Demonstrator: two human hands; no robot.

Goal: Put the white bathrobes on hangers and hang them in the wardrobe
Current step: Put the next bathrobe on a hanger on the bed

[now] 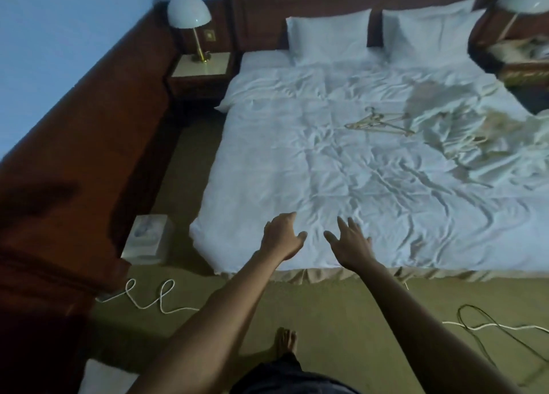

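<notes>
Head view: both arms reach forward from the bottom of the frame over the foot of the bed [297, 161]. The left hand [282, 236] is at lower centre, fingers loosely curled, holding nothing. The right hand [350, 240] is just beside it, fingers spread and straight, also empty. The hangers [378, 123] lie in a loose pile on the duvet, up and to the right of the hands and well apart from them; their long axes run roughly left to right across the frame. Further right, at the right edge, lies a crumpled white mass that is probably the bathrobes [502, 132]; blur prevents confirmation. The right hand is the nearer to both. No wardrobe is visible. Judgement: the task is at its start, and the next reach goes up-right across the bed.
</notes>
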